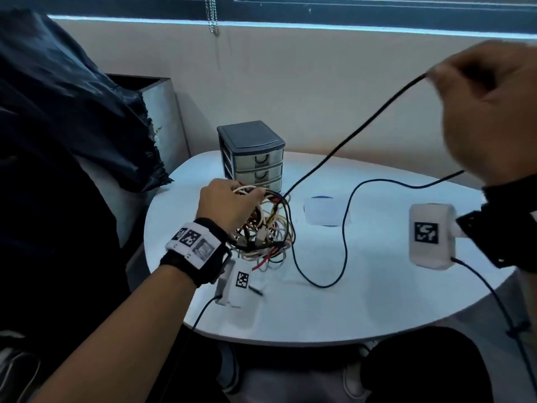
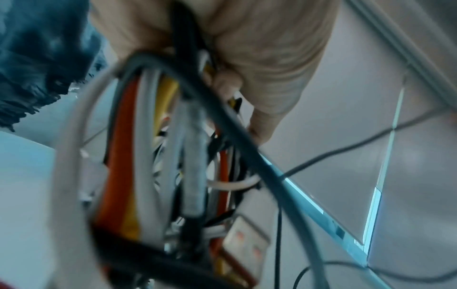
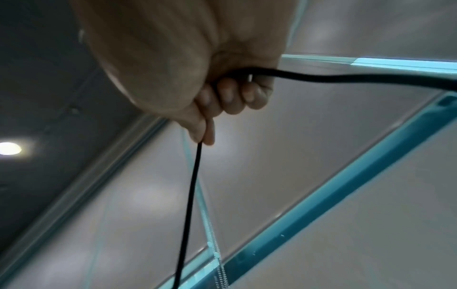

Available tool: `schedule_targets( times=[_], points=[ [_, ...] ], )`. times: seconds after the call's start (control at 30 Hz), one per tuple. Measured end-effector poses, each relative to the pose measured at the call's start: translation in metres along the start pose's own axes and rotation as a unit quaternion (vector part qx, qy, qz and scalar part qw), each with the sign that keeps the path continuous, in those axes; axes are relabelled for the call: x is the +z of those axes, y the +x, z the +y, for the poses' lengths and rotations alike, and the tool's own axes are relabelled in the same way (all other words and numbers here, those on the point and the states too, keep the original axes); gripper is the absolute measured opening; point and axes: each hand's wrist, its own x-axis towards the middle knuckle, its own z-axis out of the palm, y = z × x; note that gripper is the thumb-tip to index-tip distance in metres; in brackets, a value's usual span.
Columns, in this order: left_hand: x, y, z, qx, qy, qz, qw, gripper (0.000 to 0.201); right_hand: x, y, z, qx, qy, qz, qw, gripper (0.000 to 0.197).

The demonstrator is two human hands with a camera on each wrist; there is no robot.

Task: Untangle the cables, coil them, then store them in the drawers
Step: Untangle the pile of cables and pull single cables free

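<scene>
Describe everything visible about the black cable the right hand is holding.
The black cable is thin, round and smooth, like rubber-sheathed wire. The right hand pinches it high above the table. From there it runs taut, down and left, into the tangle that the left hand grips. A slack stretch loops across the tabletop and rises toward the right wrist. Its ends are not visible.

The drawers (image 1: 252,155) are standing at the back of the table (image 1: 363,309), with the tangle (image 1: 266,228) lying just in front of them. The left hand (image 1: 229,203) is sitting on top of the tangle, gripping it. The right hand (image 1: 488,112) is hanging high to the right, pinching a cable (image 1: 348,138) that is running down leftward into the tangle (its other stretch is looping across the table to the right)
</scene>
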Motion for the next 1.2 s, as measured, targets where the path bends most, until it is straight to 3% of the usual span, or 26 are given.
schedule_targets(
  times=[0.07,0.13,0.2,0.3,0.4,0.5,0.6,0.73,0.9,1.07,1.2],
  points=[
    [-0.004,0.003,0.004,-0.006,-0.049,-0.012,0.999,0.024,0.01,-0.003,0.021,0.043,-0.038,-0.025,0.998,0.031],
    [-0.001,0.002,0.01,-0.012,-0.075,-0.035,0.997,0.025,0.033,-0.025,0.033,0.021,-0.166,-0.15,0.974,0.036],
    [0.005,-0.001,0.016,-0.018,-0.089,-0.049,0.995,0.033,0.055,-0.058,0.034,-0.064,-0.232,-0.237,0.941,0.048],
    [0.015,-0.004,0.022,-0.007,-0.09,-0.061,0.994,0.039,0.08,-0.095,0.016,-0.184,-0.217,-0.305,0.909,0.061],
    [0.021,-0.012,0.028,0.03,-0.058,-0.067,0.996,0.041,0.097,-0.109,-0.001,-0.232,-0.229,-0.332,0.885,0.052],
    [0.02,-0.013,0.027,0.024,-0.06,-0.054,0.996,0.041,0.104,-0.106,-0.003,-0.136,-0.216,-0.401,0.88,0.039],
    [0.016,-0.014,0.024,0.01,-0.067,-0.043,0.997,0.041,0.108,-0.108,0.004,-0.049,-0.124,-0.429,0.894,0.027],
    [0.02,-0.019,0.026,0.048,-0.006,-0.034,0.998,0.034,0.1,-0.099,-0.005,-0.052,-0.041,-0.39,0.918,0.041],
    [0.024,-0.016,0.011,0.042,0.034,-0.015,0.998,0.035,0.053,-0.043,-0.02,-0.036,0.092,-0.167,0.981,0.04],
    [0.0,-0.001,-0.001,-0.011,-0.024,0.018,0.999,0.037,0.009,-0.012,0.011,0.015,0.114,0.037,0.993,0.042],
    [-0.011,0.003,-0.008,-0.013,-0.016,0.025,0.999,0.037,0.007,-0.025,0.032,0.097,0.132,0.098,0.982,0.045]
  ],
)
